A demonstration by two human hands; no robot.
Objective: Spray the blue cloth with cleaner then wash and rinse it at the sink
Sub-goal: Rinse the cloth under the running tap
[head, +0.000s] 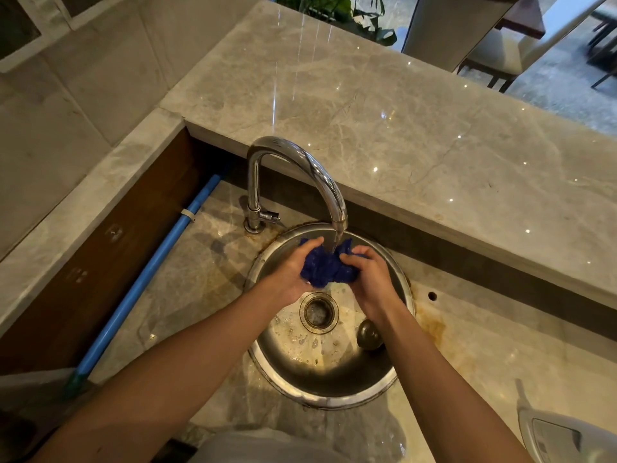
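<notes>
The blue cloth (329, 267) is bunched up between both my hands over the round steel sink (397, 384). My left hand (293, 272) grips its left side and my right hand (369, 274) grips its right side. Water runs from the curved chrome tap (300, 162) straight onto the top of the cloth. Most of the cloth is hidden inside my fingers. No spray bottle is in view.
The drain (318, 312) lies under my hands, with a round stopper (369, 334) beside it. A blue pipe (147, 279) runs along the left. A raised marble ledge (434, 145) stands behind the tap. A grey plastic object (564, 436) sits at the bottom right.
</notes>
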